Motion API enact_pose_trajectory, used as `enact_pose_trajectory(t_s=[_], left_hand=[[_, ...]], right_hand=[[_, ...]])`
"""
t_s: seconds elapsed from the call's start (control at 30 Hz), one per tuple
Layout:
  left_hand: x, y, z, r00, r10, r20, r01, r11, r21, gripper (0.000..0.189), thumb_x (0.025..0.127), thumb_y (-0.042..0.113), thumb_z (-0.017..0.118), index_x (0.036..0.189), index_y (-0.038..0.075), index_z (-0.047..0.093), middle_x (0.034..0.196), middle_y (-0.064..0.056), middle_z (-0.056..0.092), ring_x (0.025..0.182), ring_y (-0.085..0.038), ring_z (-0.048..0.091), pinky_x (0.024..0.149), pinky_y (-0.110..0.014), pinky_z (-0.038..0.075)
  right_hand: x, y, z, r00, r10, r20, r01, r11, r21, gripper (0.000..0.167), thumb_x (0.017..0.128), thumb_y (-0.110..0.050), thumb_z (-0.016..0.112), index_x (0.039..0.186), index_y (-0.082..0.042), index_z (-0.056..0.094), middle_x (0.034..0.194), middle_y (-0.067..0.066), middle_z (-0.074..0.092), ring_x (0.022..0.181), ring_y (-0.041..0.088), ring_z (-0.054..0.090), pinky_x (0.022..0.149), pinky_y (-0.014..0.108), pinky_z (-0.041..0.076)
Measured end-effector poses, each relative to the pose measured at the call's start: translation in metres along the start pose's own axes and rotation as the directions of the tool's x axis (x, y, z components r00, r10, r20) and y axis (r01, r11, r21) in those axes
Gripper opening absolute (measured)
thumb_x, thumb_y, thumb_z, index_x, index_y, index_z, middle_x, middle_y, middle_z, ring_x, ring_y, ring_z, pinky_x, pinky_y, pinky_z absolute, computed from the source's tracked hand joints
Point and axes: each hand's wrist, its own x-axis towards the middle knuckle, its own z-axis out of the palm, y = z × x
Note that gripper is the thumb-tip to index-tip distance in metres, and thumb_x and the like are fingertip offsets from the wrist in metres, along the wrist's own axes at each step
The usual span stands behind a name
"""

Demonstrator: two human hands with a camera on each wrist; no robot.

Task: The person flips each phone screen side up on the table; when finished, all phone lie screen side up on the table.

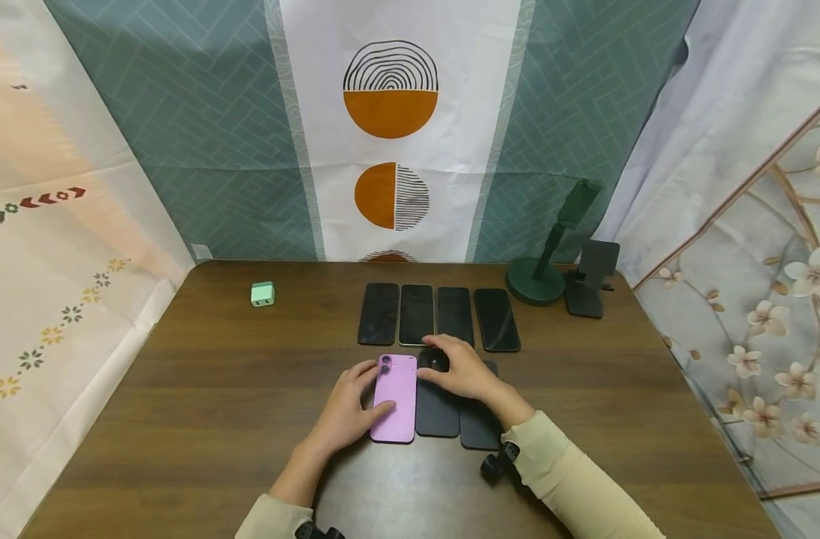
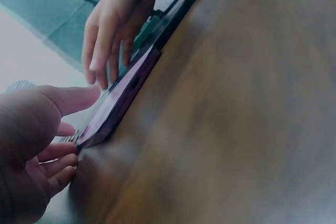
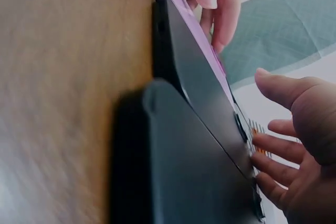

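Wooden surface (image 1: 592, 374). Left grip (image 1: 346, 408), released, about left edge of pink phone (image 1: 400, 380); right grip (image 1: 465, 368), likewise, at far end of adjacent black phone (image 1: 438, 410); presumably for alignment.

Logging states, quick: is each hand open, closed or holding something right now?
Left hand: open, at the left edge of the purple rectangular phone.
Right hand: open, at the black rectangular phone beside it.
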Motion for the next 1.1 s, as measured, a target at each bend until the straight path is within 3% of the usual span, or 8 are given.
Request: enact_pose_trajectory(t_s=[0.1,0.3,0.53,0.67,1.1], left_hand=[[0.0,0.003,0.006,1.0,0.016,0.004,-0.016,1.0,0.014,0.068,0.082,0.026,0.086,0.134,-0.009,0.06,0.143,-0.019,0.053,0.132,-0.039,0.047,0.109,-0.055,0.041],[-0.004,0.005,0.01,1.0,-0.012,0.011,0.012,1.0,0.014,0.081,0.078,0.035,0.088,0.137,-0.011,0.056,0.148,-0.017,0.05,0.135,-0.037,0.045,0.11,-0.054,0.04],[-0.009,0.007,0.011,0.999,0.001,0.047,-0.002,1.0,0.007,0.12,0.055,0.048,0.099,0.147,-0.007,0.046,0.157,-0.017,0.039,0.138,-0.038,0.039,0.109,-0.056,0.039],[-0.01,0.011,0.013,0.998,0.026,0.062,-0.027,0.999,0.018,0.13,0.047,0.048,0.102,0.148,-0.008,0.044,0.161,-0.018,0.033,0.139,-0.04,0.037,0.11,-0.056,0.039],[-0.013,0.014,0.017,0.999,0.011,0.041,-0.013,0.998,0.053,0.121,0.054,0.048,0.099,0.144,-0.013,0.046,0.159,-0.022,0.034,0.138,-0.04,0.039,0.108,-0.054,0.042]], right_hand=[[0.001,0.002,0.002,0.999,-0.026,0.034,0.028,0.998,-0.057,0.063,0.09,-0.038,0.078,0.14,-0.006,0.059,0.139,0.011,0.06,0.131,0.032,0.052,0.111,0.055,0.039],[0.004,0.003,0.009,0.997,-0.062,0.048,0.067,0.991,-0.115,0.062,0.087,-0.04,0.081,0.137,-0.008,0.062,0.136,0.008,0.063,0.125,0.029,0.054,0.108,0.052,0.042],[0.005,0.003,0.009,0.994,-0.093,0.06,0.1,0.987,-0.126,0.059,0.088,-0.042,0.078,0.136,-0.01,0.064,0.134,0.007,0.065,0.12,0.029,0.055,0.103,0.053,0.042],[0.006,0.005,0.007,0.994,-0.096,0.051,0.102,0.989,-0.11,0.055,0.088,-0.039,0.079,0.133,-0.012,0.066,0.132,0.006,0.066,0.118,0.028,0.056,0.102,0.053,0.043],[0.005,0.002,0.009,0.992,-0.098,0.077,0.106,0.989,-0.105,0.057,0.09,-0.038,0.077,0.138,-0.009,0.063,0.133,0.007,0.065,0.12,0.027,0.056,0.104,0.054,0.041]])
